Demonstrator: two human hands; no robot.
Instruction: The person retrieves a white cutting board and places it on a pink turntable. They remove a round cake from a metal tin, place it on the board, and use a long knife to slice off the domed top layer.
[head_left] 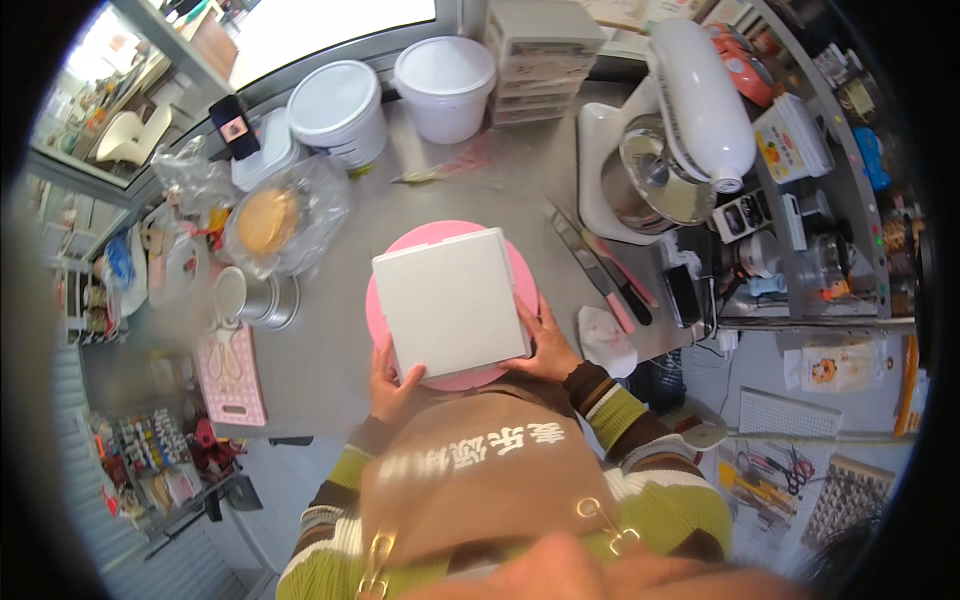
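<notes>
A flat white square box or lid point(445, 305), with small notches along its edges, lies slightly turned on a round pink turntable point(378, 318). My left hand point(394, 385) grips its near left corner, the thumb along the front edge. At the near right corner my right hand point(548, 345) holds its side, fingers reaching up the right edge. Whatever is beneath the white piece is hidden. To the right of the turntable are a long metal spatula point(590, 262) and a knife with a dark handle point(628, 290), beside a crumpled white cloth point(606, 340).
A white stand mixer point(700, 110) with a metal bowl stands back right. Two white lidded buckets point(337, 110) line the back. At left are a bagged round cake layer point(268, 222), metal cake tins point(255, 297) and a pink board point(232, 385) with scissors. A phone point(683, 295) lies right.
</notes>
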